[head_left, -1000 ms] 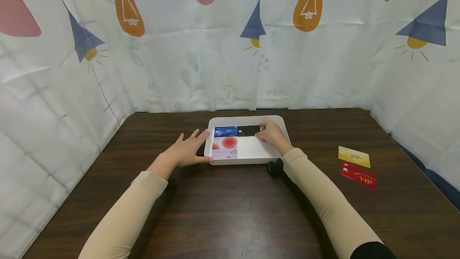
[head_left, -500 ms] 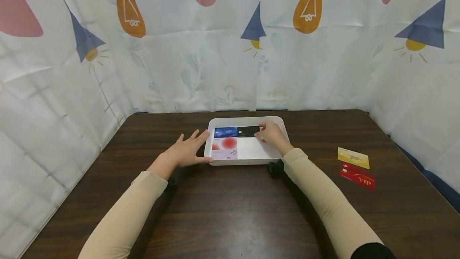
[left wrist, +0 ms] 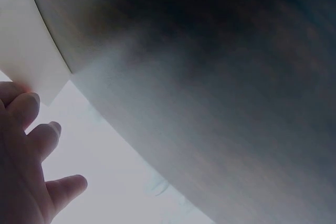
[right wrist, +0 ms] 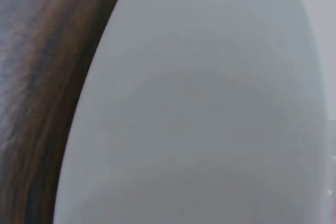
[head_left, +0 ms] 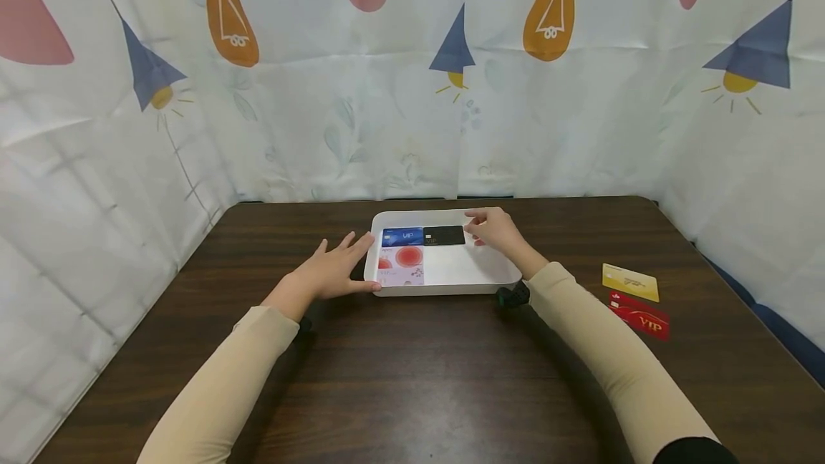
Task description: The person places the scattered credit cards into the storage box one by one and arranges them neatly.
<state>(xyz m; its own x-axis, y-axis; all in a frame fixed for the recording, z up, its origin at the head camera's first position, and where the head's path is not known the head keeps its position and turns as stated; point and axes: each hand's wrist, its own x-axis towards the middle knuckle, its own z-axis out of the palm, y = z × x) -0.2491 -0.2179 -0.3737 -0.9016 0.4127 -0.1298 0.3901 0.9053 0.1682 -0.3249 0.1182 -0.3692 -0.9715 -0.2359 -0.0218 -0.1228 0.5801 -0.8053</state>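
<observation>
A white tray (head_left: 451,291) lies on the table, its outer wall (right wrist: 194,103) filling most of the right wrist view. Inside it, a blue VIP card (head_left: 402,237) and a black VIP card (head_left: 444,235) lie edge to edge along the far side. Below the blue one lies a pink card (head_left: 401,266) with red circles. My left hand (head_left: 331,271) spreads its fingers against the tray's left side, fingertips and thumb at the rim. Over the tray's right part, my right hand (head_left: 501,232) has bent, relaxed fingers close to the black card's right end, with nothing visible in them.
To the right on the brown table (head_left: 399,378) lie a yellow card (head_left: 630,283) and a red VIP card (head_left: 638,315), the right forearm passing close beside the red one. A white printed curtain (head_left: 387,127) hangs behind the table.
My right hand has let go of the black card and moved a little right and up. The black card stays beside the blue one. My left hand keeps its place on the tray.
</observation>
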